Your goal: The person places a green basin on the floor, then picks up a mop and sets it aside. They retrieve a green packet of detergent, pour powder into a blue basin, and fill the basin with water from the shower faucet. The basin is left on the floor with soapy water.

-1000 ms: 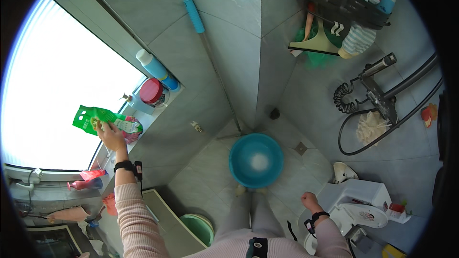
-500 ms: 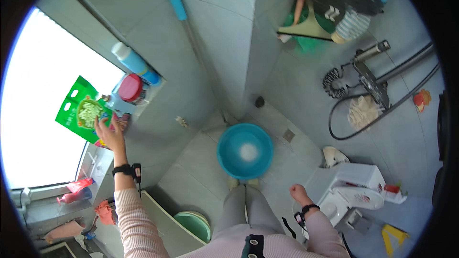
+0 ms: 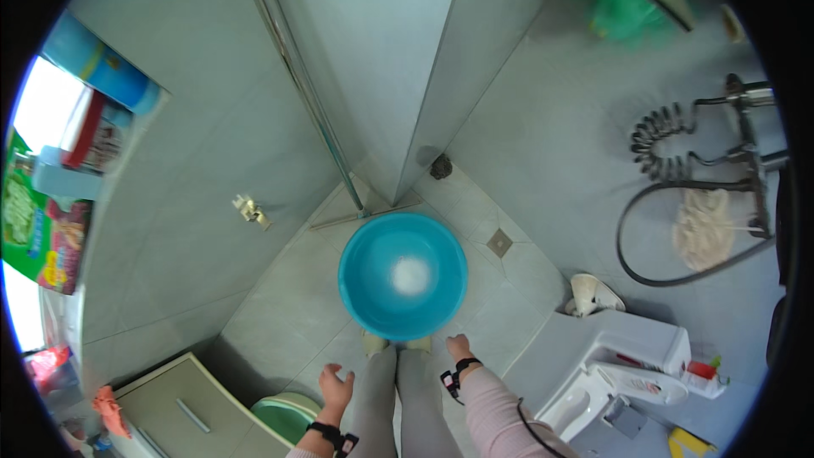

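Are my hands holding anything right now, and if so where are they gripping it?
Nothing is held. The left hand and right hand hang empty beside the legs, above the blue basin.

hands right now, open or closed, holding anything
left hand: open, fingers spread, empty, low by the legs.
right hand: loosely curled, empty, near the blue basin.
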`<state>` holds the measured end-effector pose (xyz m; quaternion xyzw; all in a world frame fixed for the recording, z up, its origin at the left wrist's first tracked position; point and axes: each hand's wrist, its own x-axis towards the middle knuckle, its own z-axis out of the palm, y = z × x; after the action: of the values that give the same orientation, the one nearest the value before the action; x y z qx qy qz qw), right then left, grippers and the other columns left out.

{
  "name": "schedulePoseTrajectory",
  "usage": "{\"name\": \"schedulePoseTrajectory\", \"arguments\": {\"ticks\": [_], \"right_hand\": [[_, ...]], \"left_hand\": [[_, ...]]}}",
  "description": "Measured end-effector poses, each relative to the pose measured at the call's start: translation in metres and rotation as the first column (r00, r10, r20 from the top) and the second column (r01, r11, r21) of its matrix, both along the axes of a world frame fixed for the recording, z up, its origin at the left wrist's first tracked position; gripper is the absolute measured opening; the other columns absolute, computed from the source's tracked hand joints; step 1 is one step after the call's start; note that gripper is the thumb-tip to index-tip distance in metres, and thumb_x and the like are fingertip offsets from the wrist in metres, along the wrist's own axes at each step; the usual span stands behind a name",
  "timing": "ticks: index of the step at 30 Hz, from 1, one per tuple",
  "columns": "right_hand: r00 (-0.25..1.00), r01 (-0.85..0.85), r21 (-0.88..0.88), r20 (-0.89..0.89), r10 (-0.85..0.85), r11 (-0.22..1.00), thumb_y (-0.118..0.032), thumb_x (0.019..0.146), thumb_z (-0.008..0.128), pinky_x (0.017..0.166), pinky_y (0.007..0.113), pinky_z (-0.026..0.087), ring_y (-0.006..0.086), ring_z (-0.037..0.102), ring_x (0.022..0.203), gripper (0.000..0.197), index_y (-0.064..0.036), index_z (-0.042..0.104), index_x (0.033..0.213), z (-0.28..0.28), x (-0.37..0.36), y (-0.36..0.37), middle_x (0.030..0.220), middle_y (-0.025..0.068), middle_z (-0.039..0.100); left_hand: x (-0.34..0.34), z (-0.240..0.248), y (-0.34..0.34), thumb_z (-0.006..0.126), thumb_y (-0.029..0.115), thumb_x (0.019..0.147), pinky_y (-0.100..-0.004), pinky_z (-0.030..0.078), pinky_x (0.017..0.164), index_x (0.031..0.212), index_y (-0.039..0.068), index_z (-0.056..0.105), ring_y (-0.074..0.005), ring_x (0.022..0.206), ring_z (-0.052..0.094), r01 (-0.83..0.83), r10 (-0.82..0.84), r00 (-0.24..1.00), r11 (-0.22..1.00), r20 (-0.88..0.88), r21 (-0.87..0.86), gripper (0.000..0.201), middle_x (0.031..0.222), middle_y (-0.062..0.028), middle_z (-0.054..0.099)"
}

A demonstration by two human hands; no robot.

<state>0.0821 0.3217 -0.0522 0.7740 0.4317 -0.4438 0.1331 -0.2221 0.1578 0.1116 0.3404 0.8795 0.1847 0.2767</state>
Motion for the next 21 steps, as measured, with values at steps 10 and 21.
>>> {"name": "schedulePoseTrajectory", "arguments": {"ticks": [10, 21], "right_hand": [[0.376, 0.823, -0.34, -0.274, -0.885, 0.455, -0.019, 0.08, 0.071, 0.07, 0.04, 0.051, 0.0275, 0.06, 0.087, 0.053, 0.003, 0.045, 0.12, -0.144, -0.037, -0.024, 0.106, 0.0169, 0.057], [0.288, 0.787, -0.385, -0.462, -0.839, 0.482, -0.011, 0.076, 0.067, 0.046, 0.031, 0.046, 0.0193, 0.057, 0.057, 0.021, -0.0049, 0.057, 0.094, 0.148, 0.005, -0.035, 0.076, 0.0064, 0.058]], "left_hand": [[0.009, -0.082, -0.05, 0.072, 0.018, 0.081, -0.0344, 0.053, 0.076, 0.098, -0.001, 0.062, -0.0243, 0.085, 0.066, -0.264, 0.296, 0.91, 0.954, 0.292, -0.142, 0.027, 0.093, -0.0145, 0.067], [0.038, 0.037, 0.04, 0.075, 0.045, 0.079, -0.0321, 0.053, 0.065, 0.109, 0.002, 0.061, -0.018, 0.08, 0.06, -0.329, 0.634, 0.4, 0.773, 0.662, -0.542, 0.054, 0.09, -0.0068, 0.062]]}}
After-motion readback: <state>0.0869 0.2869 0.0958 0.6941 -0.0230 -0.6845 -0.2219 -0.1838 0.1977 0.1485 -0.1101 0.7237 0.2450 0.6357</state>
